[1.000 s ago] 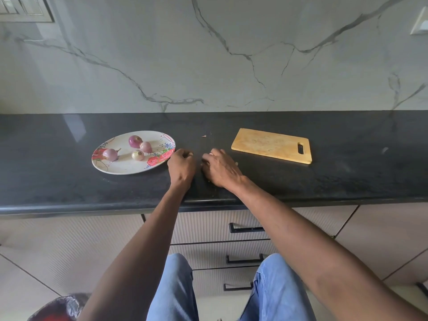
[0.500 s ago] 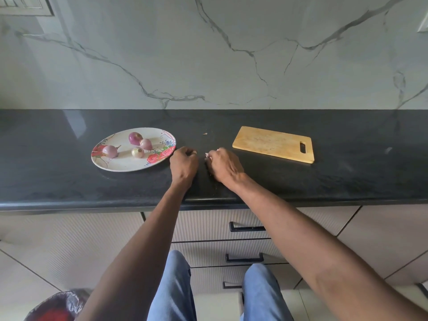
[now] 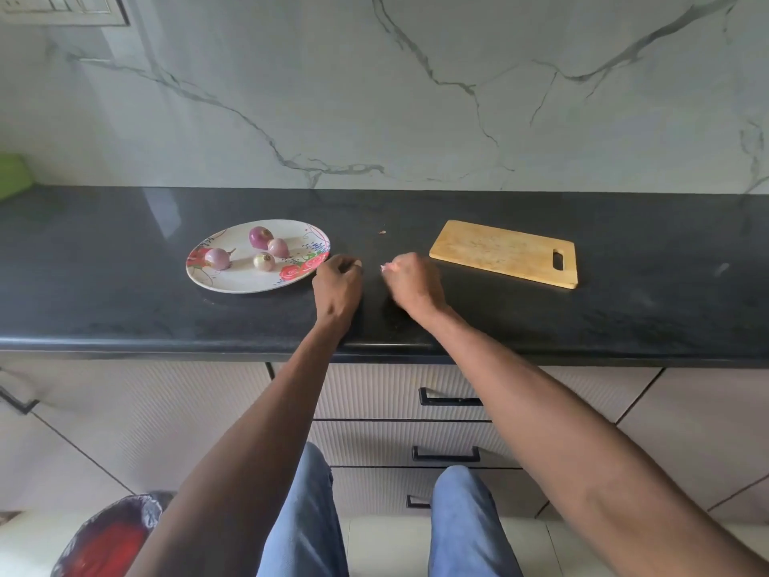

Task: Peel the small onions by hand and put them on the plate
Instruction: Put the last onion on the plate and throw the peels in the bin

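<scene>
Onions, four, lie on the plate while the hands have drawn apart, right hand pinching a pale peel scrap, left hand curled, contents hidden—peeling continues.

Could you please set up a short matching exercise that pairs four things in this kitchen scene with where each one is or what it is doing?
Things:
1. plate
2. cutting board
3. right hand
4. bin

Places or states:
A. on the floor, lower left, lined with a bag
B. pinching a pale scrap of peel above the counter
C. bare, on the counter to the right of both hands
D. holding four small onions, left of the left hand

Pairs: 1-D, 2-C, 3-B, 4-A
</scene>
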